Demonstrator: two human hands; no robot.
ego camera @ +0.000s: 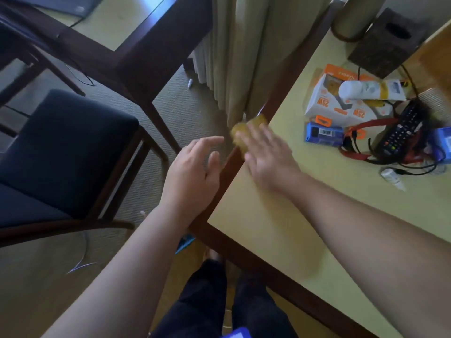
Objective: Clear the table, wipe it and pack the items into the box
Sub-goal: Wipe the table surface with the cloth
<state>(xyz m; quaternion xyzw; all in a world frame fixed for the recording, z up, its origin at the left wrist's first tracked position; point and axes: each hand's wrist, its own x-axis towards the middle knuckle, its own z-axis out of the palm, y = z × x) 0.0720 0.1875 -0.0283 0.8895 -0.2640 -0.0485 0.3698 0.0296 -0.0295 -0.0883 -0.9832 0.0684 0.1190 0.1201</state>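
My right hand [264, 157] lies flat and blurred on a yellow cloth [240, 132] at the left edge of the pale yellow table [280, 230]. My left hand [195, 172] hovers just off that edge, over the carpet, fingers relaxed and holding nothing. Items are bunched at the table's far right: a white and orange box [324, 106], a white tube [366, 90], a blue box [323, 135], a black remote [402, 130], red and black cables [358, 152] and a small white bottle [391, 178].
A dark tissue box [388, 42] stands at the table's back. A blue-cushioned chair [66, 152] sits to the left on the carpet, with a second dark-framed table [156, 52] behind it. Beige curtains [244, 57] hang past the table's edge. My legs [219, 301] are below.
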